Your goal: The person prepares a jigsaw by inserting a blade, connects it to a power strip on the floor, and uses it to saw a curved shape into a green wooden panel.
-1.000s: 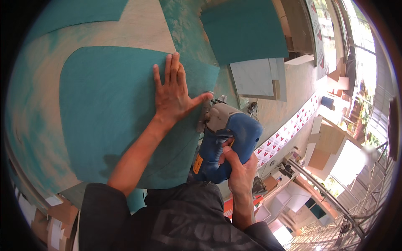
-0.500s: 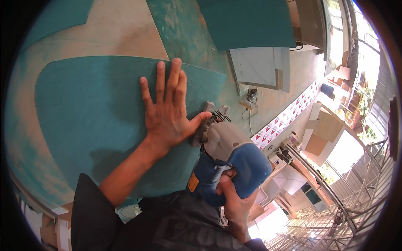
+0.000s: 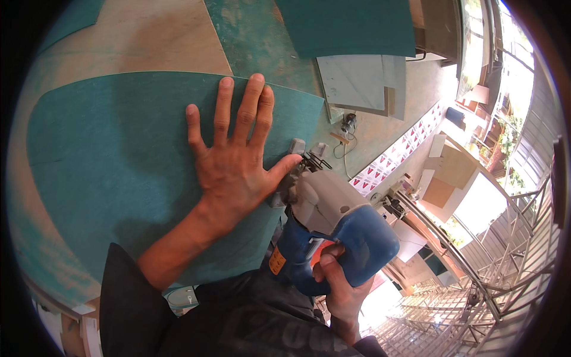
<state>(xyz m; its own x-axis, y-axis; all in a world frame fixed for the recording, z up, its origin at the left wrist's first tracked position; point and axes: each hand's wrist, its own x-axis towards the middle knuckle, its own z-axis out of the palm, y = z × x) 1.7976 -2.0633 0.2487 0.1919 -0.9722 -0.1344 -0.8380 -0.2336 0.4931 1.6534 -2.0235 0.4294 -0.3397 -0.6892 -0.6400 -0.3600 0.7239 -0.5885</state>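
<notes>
A large teal board (image 3: 119,160) with a curved outline lies in front of me. My left hand (image 3: 235,146) rests flat on it with the fingers spread, the fingertips near the board's far edge. Its thumb reaches to the front of a blue and grey jigsaw (image 3: 324,202). My right hand (image 3: 340,279) is wrapped round the jigsaw's handle. The tool sits at the right edge of the board, its metal shoe partly in view beside my left thumb. The blade itself is hidden.
Beneath the board is a tan, teal-stained sheet (image 3: 154,41). Another teal panel (image 3: 351,27) and a pale grey panel (image 3: 357,80) lie far right. A small corded tool (image 3: 349,123) stands on the floor. A printed red and white strip (image 3: 395,152) runs along the right.
The jigsaw and my right hand have shifted slightly right and nearer. My left hand stays spread on the board, its fingers slightly farther left. The view has moved a little.
</notes>
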